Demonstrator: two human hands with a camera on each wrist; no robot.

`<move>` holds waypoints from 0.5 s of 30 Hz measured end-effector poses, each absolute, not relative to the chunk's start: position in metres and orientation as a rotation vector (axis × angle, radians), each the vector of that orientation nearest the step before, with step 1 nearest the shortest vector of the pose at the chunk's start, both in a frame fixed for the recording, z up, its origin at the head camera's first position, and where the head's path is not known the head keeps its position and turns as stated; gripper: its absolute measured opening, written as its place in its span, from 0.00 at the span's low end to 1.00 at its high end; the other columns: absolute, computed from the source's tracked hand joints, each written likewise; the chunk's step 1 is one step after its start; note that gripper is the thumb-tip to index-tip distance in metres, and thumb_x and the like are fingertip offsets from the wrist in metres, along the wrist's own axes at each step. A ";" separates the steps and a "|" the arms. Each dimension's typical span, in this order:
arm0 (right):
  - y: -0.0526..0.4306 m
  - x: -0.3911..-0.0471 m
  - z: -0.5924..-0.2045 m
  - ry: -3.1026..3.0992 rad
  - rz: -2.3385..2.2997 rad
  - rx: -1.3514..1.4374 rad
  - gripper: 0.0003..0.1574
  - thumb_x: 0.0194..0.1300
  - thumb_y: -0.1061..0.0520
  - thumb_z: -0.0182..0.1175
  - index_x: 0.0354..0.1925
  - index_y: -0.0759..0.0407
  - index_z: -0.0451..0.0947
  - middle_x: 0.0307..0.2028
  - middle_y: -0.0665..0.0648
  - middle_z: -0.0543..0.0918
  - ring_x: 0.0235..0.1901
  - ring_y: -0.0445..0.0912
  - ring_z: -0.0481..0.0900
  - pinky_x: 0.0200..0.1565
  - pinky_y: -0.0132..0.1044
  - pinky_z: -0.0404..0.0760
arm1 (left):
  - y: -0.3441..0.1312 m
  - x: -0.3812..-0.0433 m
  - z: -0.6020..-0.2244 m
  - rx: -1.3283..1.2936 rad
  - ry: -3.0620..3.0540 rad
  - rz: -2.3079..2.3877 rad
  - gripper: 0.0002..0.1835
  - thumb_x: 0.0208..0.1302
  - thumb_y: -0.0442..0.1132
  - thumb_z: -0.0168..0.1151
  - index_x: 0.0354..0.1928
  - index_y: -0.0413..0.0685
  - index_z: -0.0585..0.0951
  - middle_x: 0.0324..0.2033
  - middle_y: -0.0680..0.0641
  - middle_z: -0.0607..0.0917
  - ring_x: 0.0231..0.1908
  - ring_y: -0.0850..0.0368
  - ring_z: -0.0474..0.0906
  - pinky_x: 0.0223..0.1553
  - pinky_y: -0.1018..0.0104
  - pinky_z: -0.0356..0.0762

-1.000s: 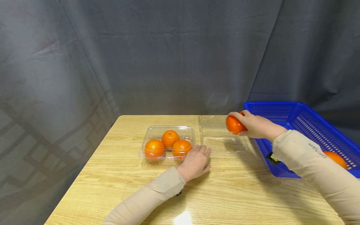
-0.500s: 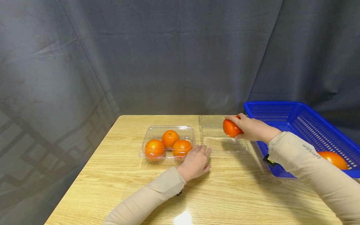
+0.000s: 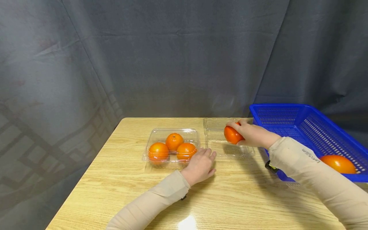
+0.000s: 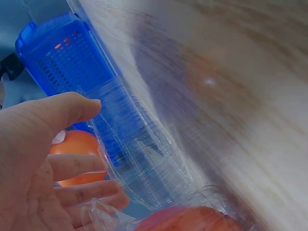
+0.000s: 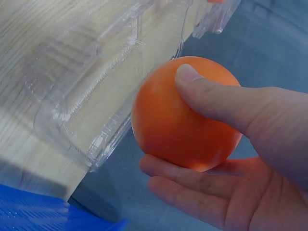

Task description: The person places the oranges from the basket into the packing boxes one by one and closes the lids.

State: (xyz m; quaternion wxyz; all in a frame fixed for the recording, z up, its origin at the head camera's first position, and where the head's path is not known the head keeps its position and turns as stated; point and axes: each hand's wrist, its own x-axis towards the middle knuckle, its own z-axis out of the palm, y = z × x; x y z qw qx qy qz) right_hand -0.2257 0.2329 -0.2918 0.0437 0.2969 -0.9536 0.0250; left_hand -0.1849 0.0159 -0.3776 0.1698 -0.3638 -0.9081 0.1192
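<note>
A: What does the right hand hold?

B: The right hand [image 3: 254,134] grips a shiny, round, orange-red fruit [image 3: 232,135], thumb on one side and fingers on the other. It is toward the far right of the pale wood-grain worktop [image 3: 115,179].

A: Is that fruit resting on anything?

B: In the head view it shows over a shallow piece of thin clear plastic [image 3: 215,137], which lies by the worktop's far edge. I can't tell whether fruit and plastic touch.

A: And the left hand?

B: The left hand [image 3: 200,166] holds nothing; its fingers are loosely extended, the thumb apart from them. It is at the near right corner of a clear plastic box [image 3: 189,135]. Whether its fingertips touch the wall, I can't make out.

A: What's in the box?

B: One round orange fruit near the far wall [image 3: 174,141], a second at the near left corner [image 3: 158,151] and a third at the near right corner [image 3: 186,151].

A: Anything else?

B: A rectangular, perforated blue plastic basket [image 3: 304,137] at the worktop's right side, with a large orange fruit [image 3: 338,164] by the basket's near edge. Dark grey cloth [image 3: 178,57] hangs beyond the worktop's far edge. Both forearms wear beige sleeves [image 3: 152,199].
</note>
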 end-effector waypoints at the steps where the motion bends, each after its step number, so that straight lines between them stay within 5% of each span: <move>1: 0.232 -0.226 -0.292 -2.916 0.076 0.910 0.42 0.45 0.60 0.71 0.57 0.58 0.62 0.44 0.75 0.72 0.33 0.59 0.79 0.36 0.53 0.80 | 0.016 -0.185 -0.378 -1.035 -2.582 0.336 0.32 0.57 0.59 0.55 0.59 0.48 0.71 0.48 0.48 0.79 0.52 0.56 0.76 0.60 0.65 0.68; 15: 0.224 -0.227 -0.300 -2.956 0.081 0.894 0.43 0.45 0.59 0.71 0.58 0.57 0.63 0.46 0.75 0.71 0.35 0.60 0.79 0.36 0.52 0.80 | 0.016 -0.185 -0.378 -1.035 -2.583 0.326 0.32 0.56 0.59 0.56 0.58 0.49 0.72 0.48 0.49 0.79 0.52 0.56 0.76 0.60 0.66 0.68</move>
